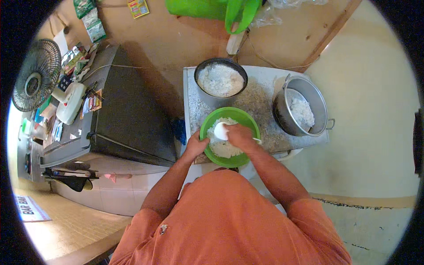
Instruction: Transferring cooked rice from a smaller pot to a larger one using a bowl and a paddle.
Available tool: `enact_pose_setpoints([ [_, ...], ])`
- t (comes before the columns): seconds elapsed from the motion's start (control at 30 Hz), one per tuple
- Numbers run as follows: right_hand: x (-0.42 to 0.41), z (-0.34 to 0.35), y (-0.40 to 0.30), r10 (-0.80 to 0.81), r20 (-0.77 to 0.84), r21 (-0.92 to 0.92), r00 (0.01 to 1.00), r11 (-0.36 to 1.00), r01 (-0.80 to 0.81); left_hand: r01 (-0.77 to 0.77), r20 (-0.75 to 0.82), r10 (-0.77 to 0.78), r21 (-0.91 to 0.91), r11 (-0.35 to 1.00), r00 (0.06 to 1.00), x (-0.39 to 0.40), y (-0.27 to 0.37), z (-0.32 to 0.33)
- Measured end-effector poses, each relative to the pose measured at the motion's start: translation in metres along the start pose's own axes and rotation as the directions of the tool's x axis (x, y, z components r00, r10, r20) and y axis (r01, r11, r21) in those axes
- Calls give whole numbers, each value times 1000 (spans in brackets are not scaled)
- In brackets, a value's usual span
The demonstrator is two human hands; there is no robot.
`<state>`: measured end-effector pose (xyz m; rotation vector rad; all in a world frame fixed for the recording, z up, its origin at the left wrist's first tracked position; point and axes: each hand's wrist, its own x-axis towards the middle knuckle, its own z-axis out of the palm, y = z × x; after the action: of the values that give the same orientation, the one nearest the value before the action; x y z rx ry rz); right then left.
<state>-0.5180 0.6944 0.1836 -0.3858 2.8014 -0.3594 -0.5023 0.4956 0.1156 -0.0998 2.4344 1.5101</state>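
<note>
A green plastic basin (230, 162) stands at the table's near edge with cooked white rice (227, 149) in it. My left hand (197, 144) grips the basin's left rim. Inside the basin, my right hand (239, 135) is closed on a white rice paddle (221, 131), its round blade over the rice; the hand is slightly blurred. Behind the basin is a dark-rimmed pot (217, 100) filled with a white, rice-like food. A metal pot with side handles (318, 99), at the right, holds a smaller white heap on its bottom.
The pots and basin share a small worn table (261, 89) against a wooden wall. To the left stands a dark refrigerator (132, 112) with a fan (36, 76) and clutter by it. A green bag (202, 10) hangs above, and a cable runs along the wall.
</note>
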Motion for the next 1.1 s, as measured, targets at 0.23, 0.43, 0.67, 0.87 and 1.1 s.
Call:
enact_pose_setpoints([
  [0.23,-16,-13,32,-21,18,84,1000,996,19,159,165,-94,-440,884,982,-18,8,8],
  [0.43,-124,-96,89,231,-99,868,968,496,-30,295,282,-141,-635,714,949,-37,49,12],
  [0.67,-246,-88,140,351,76,970,933,189,-150,137,182,-21,-650,747,983,-59,145,-18],
  [0.87,-261,-36,156,462,174,948,870,162,-275,-379,41,403,-268,886,914,7,259,-6],
  [1.1,-254,-30,156,456,154,949,877,179,-260,-810,61,858,367,456,511,78,341,81],
])
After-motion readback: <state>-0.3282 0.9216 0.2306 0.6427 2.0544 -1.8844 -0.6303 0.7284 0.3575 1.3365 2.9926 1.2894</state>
